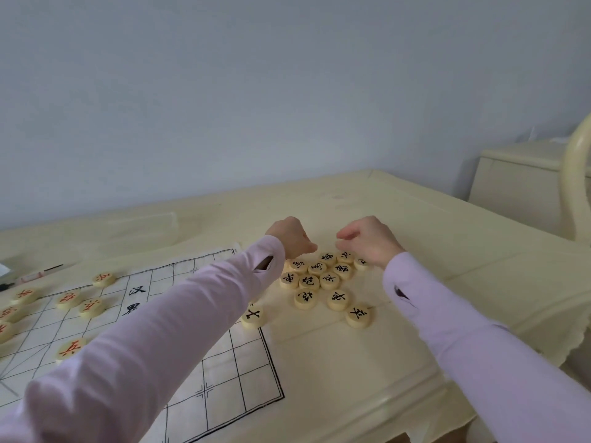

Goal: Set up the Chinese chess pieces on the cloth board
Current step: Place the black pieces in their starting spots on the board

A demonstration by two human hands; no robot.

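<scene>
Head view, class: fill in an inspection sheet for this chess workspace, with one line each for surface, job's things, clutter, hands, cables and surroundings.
Surface: cream table, with the cloth board spread on its left part.
Job's things: red pieces on the board's left; black pieces clustered on the table right of the board; single black piece on the board's right edge.
Clutter: pen-like items at far left.
Hands: left hand and right hand over the cluster's far side, fingers curled; unclear whether they hold anything.
Cables: nothing seen.
Surroundings: pale wall, cream cabinet, chair back.
</scene>
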